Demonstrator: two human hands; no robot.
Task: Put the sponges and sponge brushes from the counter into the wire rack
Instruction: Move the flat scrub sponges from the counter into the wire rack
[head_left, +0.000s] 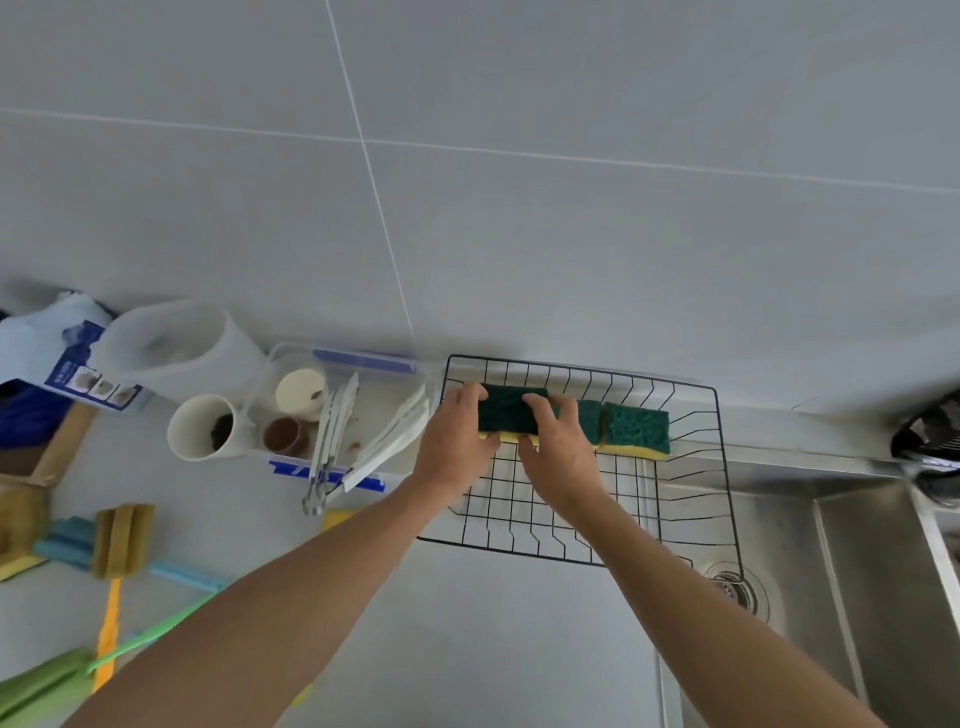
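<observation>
1. The sponge (511, 413), green scouring face up with its yellow layer showing along the near edge, sat in the wire rack (696, 525) at the far-left end, its long axis running left to right along the back wall of the rack.
2. The left hand (454, 447) pinched the sponge's left end, and the right hand (558, 449) curled its fingers over the right end, so it lay directly between them.
3. Two more sponges (636, 423) stood just to its right in the same row, apparently touching.
4. The sponge brushes (122, 540) still lay on the counter (467, 649), far to the left; judging by reach, the left hand was the nearer one for the next pickup.
</observation>
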